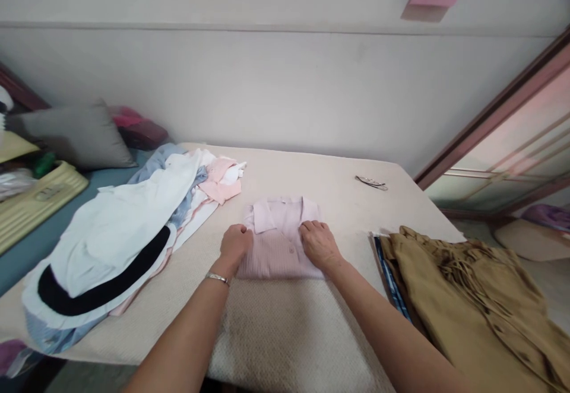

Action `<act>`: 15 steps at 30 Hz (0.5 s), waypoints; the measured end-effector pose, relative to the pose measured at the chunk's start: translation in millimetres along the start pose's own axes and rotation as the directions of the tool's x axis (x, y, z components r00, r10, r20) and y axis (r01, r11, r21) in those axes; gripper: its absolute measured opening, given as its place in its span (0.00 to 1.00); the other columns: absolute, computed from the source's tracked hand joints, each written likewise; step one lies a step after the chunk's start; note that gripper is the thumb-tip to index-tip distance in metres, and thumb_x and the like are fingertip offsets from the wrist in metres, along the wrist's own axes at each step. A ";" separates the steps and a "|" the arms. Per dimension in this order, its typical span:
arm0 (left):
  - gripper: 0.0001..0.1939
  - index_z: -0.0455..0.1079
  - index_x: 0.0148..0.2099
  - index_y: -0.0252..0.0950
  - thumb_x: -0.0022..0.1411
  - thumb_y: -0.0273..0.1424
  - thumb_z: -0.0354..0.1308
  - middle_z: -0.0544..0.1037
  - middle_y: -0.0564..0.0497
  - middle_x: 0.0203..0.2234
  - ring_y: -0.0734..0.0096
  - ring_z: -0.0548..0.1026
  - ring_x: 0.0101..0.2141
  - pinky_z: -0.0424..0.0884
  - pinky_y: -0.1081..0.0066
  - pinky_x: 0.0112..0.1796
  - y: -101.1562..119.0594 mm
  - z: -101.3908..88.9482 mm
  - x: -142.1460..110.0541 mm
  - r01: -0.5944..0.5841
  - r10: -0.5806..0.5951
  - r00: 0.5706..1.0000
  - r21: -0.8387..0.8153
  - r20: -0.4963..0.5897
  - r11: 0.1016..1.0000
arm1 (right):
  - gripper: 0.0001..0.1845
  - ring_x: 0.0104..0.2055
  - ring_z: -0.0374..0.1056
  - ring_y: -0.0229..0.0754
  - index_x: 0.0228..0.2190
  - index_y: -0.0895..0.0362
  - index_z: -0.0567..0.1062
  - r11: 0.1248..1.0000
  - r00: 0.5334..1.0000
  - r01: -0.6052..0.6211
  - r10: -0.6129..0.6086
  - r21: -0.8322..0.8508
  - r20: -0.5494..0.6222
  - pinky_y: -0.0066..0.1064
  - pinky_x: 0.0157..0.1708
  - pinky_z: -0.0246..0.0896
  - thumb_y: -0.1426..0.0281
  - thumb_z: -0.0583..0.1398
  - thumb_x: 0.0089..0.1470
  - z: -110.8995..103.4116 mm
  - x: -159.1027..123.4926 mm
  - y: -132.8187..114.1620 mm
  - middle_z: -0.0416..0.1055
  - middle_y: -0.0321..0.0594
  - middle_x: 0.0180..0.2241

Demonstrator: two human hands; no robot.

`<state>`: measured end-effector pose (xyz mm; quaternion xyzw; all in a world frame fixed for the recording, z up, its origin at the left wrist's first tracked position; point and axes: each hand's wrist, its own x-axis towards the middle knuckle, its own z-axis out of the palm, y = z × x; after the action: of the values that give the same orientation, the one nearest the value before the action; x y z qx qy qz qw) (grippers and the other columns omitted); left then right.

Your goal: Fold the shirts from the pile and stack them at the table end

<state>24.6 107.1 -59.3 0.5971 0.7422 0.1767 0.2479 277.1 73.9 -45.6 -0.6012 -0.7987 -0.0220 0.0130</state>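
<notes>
A pale pink ribbed shirt [271, 250] lies folded into a compact rectangle in the middle of the table, collar at the far side and a button on its front. At its left edge is my left hand [236, 246], fingers closed on the fabric, with a silver bangle on the wrist. My right hand [318, 241] rests on the shirt's right side below the collar, its fingers curled and pressed together on the cloth. Parts of the side edges are hidden under both hands.
A loose heap of white, blue and pink clothes [129, 227] covers the left side. Brown garments [467, 298] lie stacked at the right front, and glasses [371, 183] rest at the back right. Behind the table [307, 167] stands a white wall; a grey cushion [80, 135] is at far left.
</notes>
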 end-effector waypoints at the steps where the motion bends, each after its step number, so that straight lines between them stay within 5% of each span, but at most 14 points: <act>1: 0.12 0.72 0.24 0.38 0.57 0.35 0.53 0.76 0.48 0.22 0.66 0.72 0.26 0.56 0.69 0.27 -0.1 -1.1 0.6 0.001 -0.001 1.000 0.002 0.002 1.000 | 0.14 0.49 0.66 0.49 0.40 0.59 0.76 0.999 1.000 -0.025 0.025 0.032 0.014 0.37 0.48 0.53 0.78 0.52 0.60 -0.7 -0.5 1.8 0.74 0.50 0.45; 5: 0.12 0.75 0.27 0.36 0.57 0.34 0.54 0.80 0.43 0.26 0.62 0.76 0.30 0.60 0.68 0.30 -1.9 -6.9 3.1 0.030 -0.030 0.999 0.012 -0.022 0.999 | 0.14 0.47 0.69 0.46 0.44 0.57 0.75 0.944 0.959 -0.279 0.283 0.176 0.004 0.33 0.42 0.57 0.73 0.52 0.61 -9.5 -14.7 15.9 0.75 0.49 0.46; 9: 0.12 0.76 0.28 0.35 0.57 0.35 0.57 0.81 0.40 0.27 0.59 0.78 0.32 0.63 0.67 0.32 -3.9 -8.2 1.5 0.061 -0.061 0.998 0.008 -0.017 0.998 | 0.19 0.39 0.73 0.51 0.41 0.57 0.74 0.774 0.803 -0.595 0.582 0.216 0.123 0.35 0.33 0.57 0.54 0.56 0.60 -6.1 -32.4 34.0 0.77 0.50 0.40; 12: 0.12 0.77 0.32 0.34 0.59 0.37 0.58 0.82 0.40 0.30 0.58 0.79 0.35 0.66 0.67 0.34 -3.9 -6.0 -1.0 0.060 -0.061 0.998 -0.009 -0.019 0.998 | 0.22 0.38 0.73 0.52 0.36 0.56 0.75 0.713 0.761 -0.648 0.598 0.268 0.251 0.34 0.31 0.56 0.50 0.61 0.53 4.4 -33.5 41.9 0.77 0.49 0.36; 15: 0.13 0.78 0.37 0.34 0.61 0.38 0.57 0.82 0.39 0.36 0.56 0.79 0.41 0.68 0.66 0.40 -3.0 -3.6 -0.4 0.036 -0.038 0.997 -0.030 -0.074 0.999 | 0.20 0.37 0.73 0.49 0.34 0.57 0.75 0.706 0.777 -0.629 0.569 0.326 0.269 0.33 0.30 0.56 0.52 0.62 0.52 12.0 -27.1 42.8 0.77 0.49 0.36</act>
<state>20.2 106.1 -58.0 0.5725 0.7593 0.2049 0.2319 325.9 60.3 -58.0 -0.8122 -0.5452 0.1908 0.0820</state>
